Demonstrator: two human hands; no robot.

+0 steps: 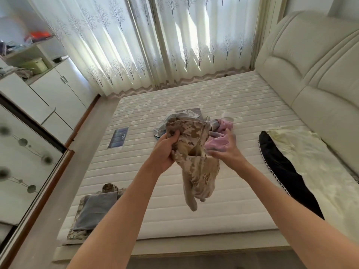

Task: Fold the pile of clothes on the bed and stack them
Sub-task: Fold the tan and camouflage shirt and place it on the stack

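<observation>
**Camo shirt is up next, two pieces already stacked**

Head view: the left hand (165, 150) has its fingers curled tight into the bunched top of a desert-camo garment (194, 158), holding it in the air over the middle of the bed (242, 200) so the rest hangs free. My guess is that's to let it drop open and find a collar or hem before laying it flat. The right hand (225, 146) is at the garment's right edge with fingers loosely spread; it's blurred, so I can't tell if it's actually pinching cloth or just reaching in.

Behind the hands, the unfolded pile (186, 118) sits mid-mattress: grey-blue pieces plus a pink one (223, 133).

The folded stack (95, 210) is at the near-left corner, a grey piece on a camo one, probably kept away from the working space.
</observation>
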